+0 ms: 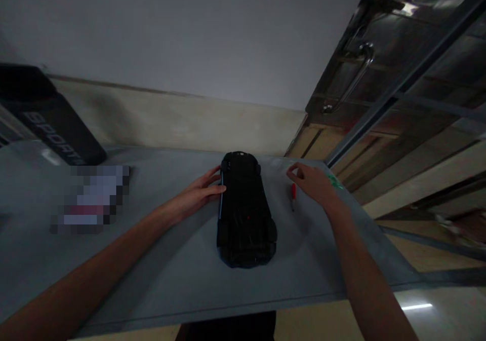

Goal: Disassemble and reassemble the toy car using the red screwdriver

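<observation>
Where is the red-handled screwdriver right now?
In the head view, the red-handled screwdriver lies on the grey table, to the right of the upturned toy car and close by the person's right hand.

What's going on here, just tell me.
A person has a toy car lying wheels-up on a table. Their left hand is against its side. Their right hand is beside a red-handled screwdriver, its fingers curled; whether they pinch anything is too unclear to tell.
</observation>
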Demonstrator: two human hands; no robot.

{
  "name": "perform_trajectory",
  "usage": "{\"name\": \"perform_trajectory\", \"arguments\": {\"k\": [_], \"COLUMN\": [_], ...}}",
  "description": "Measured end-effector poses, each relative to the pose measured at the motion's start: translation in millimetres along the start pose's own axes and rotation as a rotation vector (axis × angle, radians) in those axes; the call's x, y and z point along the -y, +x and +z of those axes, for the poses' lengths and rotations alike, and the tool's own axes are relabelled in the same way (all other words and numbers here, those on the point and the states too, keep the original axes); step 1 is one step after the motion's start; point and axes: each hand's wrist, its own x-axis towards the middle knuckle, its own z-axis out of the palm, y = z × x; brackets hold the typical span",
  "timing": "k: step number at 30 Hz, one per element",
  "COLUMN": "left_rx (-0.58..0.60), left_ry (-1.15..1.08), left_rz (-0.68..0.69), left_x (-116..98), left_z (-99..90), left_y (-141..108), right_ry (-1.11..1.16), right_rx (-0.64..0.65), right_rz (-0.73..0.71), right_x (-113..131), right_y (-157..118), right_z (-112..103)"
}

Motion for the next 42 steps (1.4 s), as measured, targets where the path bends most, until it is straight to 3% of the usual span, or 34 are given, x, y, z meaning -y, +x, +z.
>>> {"name": "perform_trajectory", "arguments": {"k": [3,7,12,16,20,23,26,29,36,42], "left_rx": [-0.007,-0.055,-0.109,-0.115,-0.081,-0.053,-0.083,-0.114,-0.071,-0.059], "left_ry": [0.033,0.079,0.078,0.077,0.057,0.026,0.027,0.033,0.039,0.048], "left_rz": [0.001,-0.007,-0.001,0.007,0.007,0.011,-0.002,-0.028,0.0,0.009], "left_x": [-4,-10,-12,-10,-11,-12,-11,-7,-5,-4], "left_z": [1.9,7.1,11.5,10.0,10.2,12.1,10.5,6.0,3.9,1.8], "left_y": [-3,-8,-10,-7,-6,-6,-4,-2,-1,-1], "right_ry": [-0.005,0.075,0.186,0.249,0.348,0.439,0.495,0.51,0.532,0.536], "right_rx": [0.118,0.217,0.185,0.096,-0.079,-0.281,-0.574,-0.742,-0.872,-0.824], "right_rz": [0.007,-0.038,-0.107,-0.154,-0.248,-0.331,-0.376,-0.422,-0.614,-0.577], "right_x": [-13,-10,-8,-2,13,30,51,71,85,83], "right_y": [-10,-14,-11,-11,-10,-12,-21,-31,-38,-38], "right_z": [4,6,8,8,10,12,15,18,23,24]}}
